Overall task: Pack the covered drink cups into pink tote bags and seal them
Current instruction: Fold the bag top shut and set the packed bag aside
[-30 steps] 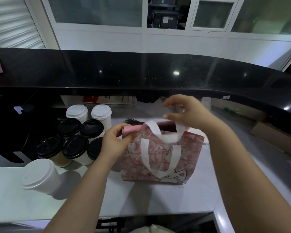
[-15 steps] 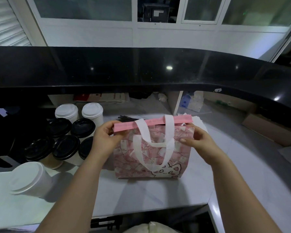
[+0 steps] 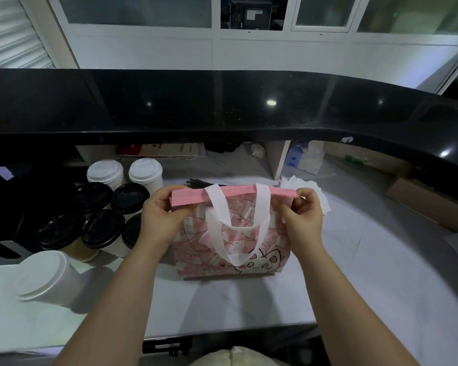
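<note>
our white tabletop (image 3: pixel 249 307) carries a pink tote bag (image 3: pixel 222 247) standing upright near its middle. left of the bag we see a tight cluster of black-lidded cups (image 3: pixel 103 228), touching one another, with two white-lidded cups (image 3: pixel 105 171) side by side just behind them. a lone white cup (image 3: pixel 48 281) sits apart near the front left edge. behind the bag lie thin black sticks (image 3: pixel 196 183), and at its right rear a loose stack of white paper (image 3: pixel 312 186).

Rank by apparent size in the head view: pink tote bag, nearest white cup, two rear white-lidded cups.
1. pink tote bag
2. nearest white cup, enlarged by closeness to the camera
3. left rear cup and right rear cup: alike, unranked
</note>
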`<state>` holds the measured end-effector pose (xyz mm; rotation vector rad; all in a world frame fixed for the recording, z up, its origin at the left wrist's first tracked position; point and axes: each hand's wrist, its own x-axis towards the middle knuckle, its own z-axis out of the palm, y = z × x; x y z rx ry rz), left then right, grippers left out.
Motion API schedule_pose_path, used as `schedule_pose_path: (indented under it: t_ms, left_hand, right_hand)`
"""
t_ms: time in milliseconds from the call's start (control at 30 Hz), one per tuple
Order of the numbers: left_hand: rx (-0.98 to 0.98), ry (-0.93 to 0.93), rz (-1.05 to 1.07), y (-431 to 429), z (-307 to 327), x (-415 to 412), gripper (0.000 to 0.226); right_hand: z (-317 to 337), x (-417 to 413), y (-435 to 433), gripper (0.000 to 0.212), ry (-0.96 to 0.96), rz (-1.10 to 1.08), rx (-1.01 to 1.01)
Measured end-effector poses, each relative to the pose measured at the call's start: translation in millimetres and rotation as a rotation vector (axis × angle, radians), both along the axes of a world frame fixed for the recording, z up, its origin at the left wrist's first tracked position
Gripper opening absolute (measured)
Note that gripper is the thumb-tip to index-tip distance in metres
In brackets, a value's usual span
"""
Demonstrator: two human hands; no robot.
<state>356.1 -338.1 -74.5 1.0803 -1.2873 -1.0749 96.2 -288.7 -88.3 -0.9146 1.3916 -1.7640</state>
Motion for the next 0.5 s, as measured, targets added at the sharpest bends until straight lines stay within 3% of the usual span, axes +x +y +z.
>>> schedule_pose_path:
  t_ms: [133, 233, 367, 500]
  left_hand:
    - [-0.045, 0.06, -0.043, 3.4, 6.6, 4.5, 0.051]
    - [-0.042, 0.063, -0.049, 2.4, 10.0, 9.8, 0.048]
    - [-0.124, -0.067, -0.047, 0.0, 14.7, 13.7, 0.057]
    - [-0.187, -0.25, -0.043, -1.0, 14.0, 16.1, 0.054]
  right_hand:
    - [5.2, -4.1, -0.4, 0.048, 0.082, 0.029, -0.004]
    - [7.4, -6.9, -0.5, 0.053, 0.177, 0.062, -0.013]
    - [9.9, -11.9, 0.2, 0.062, 0.492, 0.091, -0.091]
    - [15.7, -16.2, -4.3, 0.048, 0.811, 0.127, -0.195]
